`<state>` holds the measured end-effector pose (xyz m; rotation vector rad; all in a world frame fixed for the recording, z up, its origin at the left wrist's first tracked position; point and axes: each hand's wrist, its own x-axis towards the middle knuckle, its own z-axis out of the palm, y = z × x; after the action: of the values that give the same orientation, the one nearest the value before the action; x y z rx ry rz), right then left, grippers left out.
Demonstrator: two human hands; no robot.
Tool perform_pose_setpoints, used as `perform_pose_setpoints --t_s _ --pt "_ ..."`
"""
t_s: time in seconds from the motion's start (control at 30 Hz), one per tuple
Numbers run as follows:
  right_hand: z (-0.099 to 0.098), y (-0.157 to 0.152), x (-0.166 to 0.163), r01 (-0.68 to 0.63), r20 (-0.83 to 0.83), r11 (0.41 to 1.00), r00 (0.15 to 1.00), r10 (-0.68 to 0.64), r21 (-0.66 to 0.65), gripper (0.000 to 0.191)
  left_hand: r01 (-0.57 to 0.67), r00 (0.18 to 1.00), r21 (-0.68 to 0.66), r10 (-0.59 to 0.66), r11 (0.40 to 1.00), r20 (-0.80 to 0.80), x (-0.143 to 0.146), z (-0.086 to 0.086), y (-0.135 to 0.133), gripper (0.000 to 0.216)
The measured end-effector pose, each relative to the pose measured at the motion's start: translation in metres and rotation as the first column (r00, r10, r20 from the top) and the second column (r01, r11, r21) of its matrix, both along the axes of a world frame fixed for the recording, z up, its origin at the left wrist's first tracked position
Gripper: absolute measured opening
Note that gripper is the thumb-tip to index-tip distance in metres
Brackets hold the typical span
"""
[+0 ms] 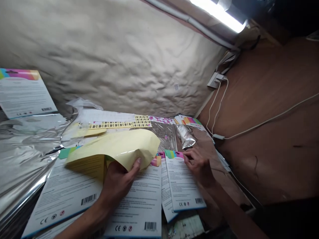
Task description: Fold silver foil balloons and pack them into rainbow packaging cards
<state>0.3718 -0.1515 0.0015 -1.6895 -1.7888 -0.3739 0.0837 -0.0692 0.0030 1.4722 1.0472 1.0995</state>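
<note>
White cardboard cards with black barcodes (139,212) lie closest to us, flat and overlapping. Our left hand (117,182) is clamped on a curled pale yellow paper sheet (119,147), which hides part of the cards under it. Our right hand (198,162), apart from the left, touches the top of 1 small white card with a rainbow edge (183,186); we cannot tell if it grips. Crinkly silver foil (22,149) lies left. 1 yellow sticker strip with black squares (117,125) sits behind.

Left hand (117,184): showing bare, thumbnail trimmed short, shining pale.
Right hand (199,162): showing bare, knuckles creasing.
</note>
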Motion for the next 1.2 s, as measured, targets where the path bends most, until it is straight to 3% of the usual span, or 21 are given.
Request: perform_pose_setpoints --t_s 0.17,0.53,0.9,1.2 --pt "-0.023 -0.004 0.0 0.032 0.14 0.999 0.99 -0.033 0.013 0.018 -0.027 1.0 -0.018 0.027 0.999 0.002 0.003 0.002 -0.001 0.034" --pt "-0.029 0.0 0.0 0.064 0.205 0.997 0.977 -0.056 -0.033 0.016 -0.037 0.996 0.001 0.037 0.999 -0.083 0.0 -0.004 0.0 0.049" --pt "-0.027 0.002 -0.002 0.115 0.141 0.993 0.984 -0.113 -0.007 0.015 0.001 0.998 0.017 0.0 1.0 -0.07 0.003 0.0 -0.002 0.032" --pt "-0.031 0.001 0.0 0.049 0.16 0.991 0.987 -0.029 -0.122 0.015 -0.003 0.998 0.007 0.003 1.0 -0.061 0.004 0.001 -0.002 0.032"
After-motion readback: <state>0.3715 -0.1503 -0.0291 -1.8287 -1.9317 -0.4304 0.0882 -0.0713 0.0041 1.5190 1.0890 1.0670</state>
